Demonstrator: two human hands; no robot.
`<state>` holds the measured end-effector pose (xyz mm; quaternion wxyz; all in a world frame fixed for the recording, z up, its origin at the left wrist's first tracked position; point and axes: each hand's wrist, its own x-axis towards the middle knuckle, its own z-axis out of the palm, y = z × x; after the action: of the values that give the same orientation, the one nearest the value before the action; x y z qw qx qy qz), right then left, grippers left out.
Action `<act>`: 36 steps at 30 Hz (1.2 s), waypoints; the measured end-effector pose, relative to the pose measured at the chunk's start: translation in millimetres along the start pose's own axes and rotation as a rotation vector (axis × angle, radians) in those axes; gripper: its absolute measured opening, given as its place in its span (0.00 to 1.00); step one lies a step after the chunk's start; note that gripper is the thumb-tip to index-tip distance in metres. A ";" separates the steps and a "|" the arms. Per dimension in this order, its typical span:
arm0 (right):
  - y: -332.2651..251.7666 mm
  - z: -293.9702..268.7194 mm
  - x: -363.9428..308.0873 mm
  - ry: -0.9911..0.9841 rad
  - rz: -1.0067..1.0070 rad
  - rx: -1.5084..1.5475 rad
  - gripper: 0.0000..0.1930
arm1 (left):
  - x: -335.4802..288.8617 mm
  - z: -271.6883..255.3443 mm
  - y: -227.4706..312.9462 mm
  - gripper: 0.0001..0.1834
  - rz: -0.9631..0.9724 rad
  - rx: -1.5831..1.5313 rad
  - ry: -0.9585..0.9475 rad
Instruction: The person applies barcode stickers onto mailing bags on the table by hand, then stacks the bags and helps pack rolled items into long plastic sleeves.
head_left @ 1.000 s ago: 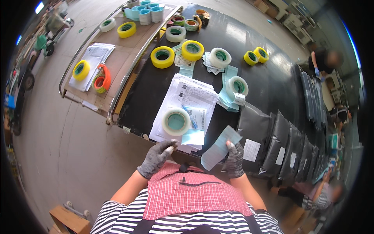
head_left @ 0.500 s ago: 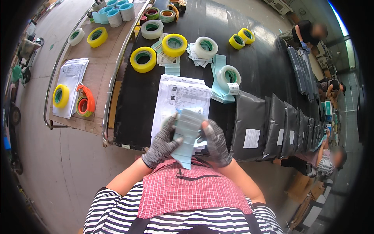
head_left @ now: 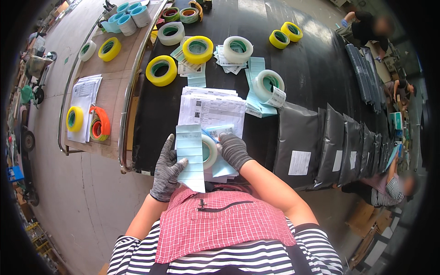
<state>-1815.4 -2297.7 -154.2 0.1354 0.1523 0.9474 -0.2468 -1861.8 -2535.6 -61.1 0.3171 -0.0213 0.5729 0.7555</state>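
A strip of pale blue labels (head_left: 189,153) stands nearly upright just left of the lower centre of the frame, in the grasp of the left hand (head_left: 166,173). That hand comes in from the lower left, its thumb laid across the strip's front near the left edge and its fingers spread upward beside it, partly open.

The strip covers the left part of a clear tape roll (head_left: 213,158), which shows just to its right, in front of a stack of white papers (head_left: 215,110) at the centre. The right hand (head_left: 235,150) lies right of the roll, well clear of the strip, its fingers bent and their tips at the roll's right side; whether it grips anything cannot be told. Just below it hangs another pale blue label piece (head_left: 223,168). Dark grey bags (head_left: 298,133) stand farther right.
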 end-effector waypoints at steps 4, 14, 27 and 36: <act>0.0 5.0 8.1 -0.055 0.008 -0.066 0.14 | 0.7 1.9 -3.9 0.47 0.014 -0.014 0.005; 30.1 -46.0 -21.7 0.078 0.095 1.008 0.12 | 10.1 21.1 2.1 0.46 -0.017 0.016 -0.051; -21.7 -85.1 -41.3 -0.353 0.032 1.755 0.33 | 36.3 61.9 5.8 0.48 -0.231 -0.363 -0.330; -31.2 -110.9 -49.6 -0.458 0.020 1.682 0.26 | 35.0 48.5 -18.4 0.47 -0.311 -0.215 -0.428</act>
<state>-1801.2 -2278.3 -31.1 0.1673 0.1568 0.3990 -0.8878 -1864.4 -2474.4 -74.1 0.5388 0.0173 0.3993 0.7416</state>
